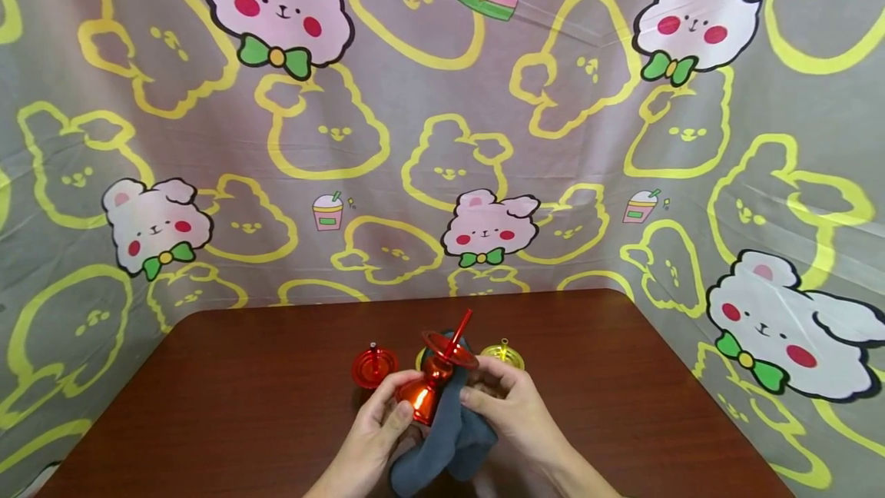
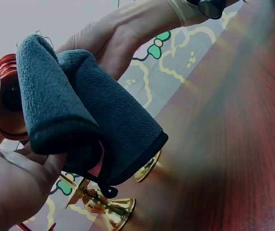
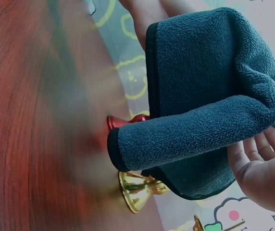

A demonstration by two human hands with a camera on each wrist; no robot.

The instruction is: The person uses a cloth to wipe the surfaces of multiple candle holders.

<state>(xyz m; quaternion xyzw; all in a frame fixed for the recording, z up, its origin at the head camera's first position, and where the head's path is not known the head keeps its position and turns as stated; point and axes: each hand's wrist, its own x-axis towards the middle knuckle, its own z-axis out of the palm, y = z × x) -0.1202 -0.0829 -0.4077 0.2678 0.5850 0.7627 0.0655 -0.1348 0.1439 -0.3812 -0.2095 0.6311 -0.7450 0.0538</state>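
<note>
A shiny red candlestick, with a wide dish and a thin spike on top, is held tilted above the table. My left hand grips it by its flared base, thumb on the near side. A dark grey-blue towel cloth lies along the candlestick's right side and hangs down in folds. My right hand pinches this cloth just under the dish. In the left wrist view the cloth covers much of the red base. The right wrist view shows the cloth hiding most of the candlestick.
Behind my hands on the brown table stand another red candlestick at left and a gold one at right. A further gold rim shows between them, mostly hidden by the held candlestick. A patterned curtain rises beyond the table's back edge.
</note>
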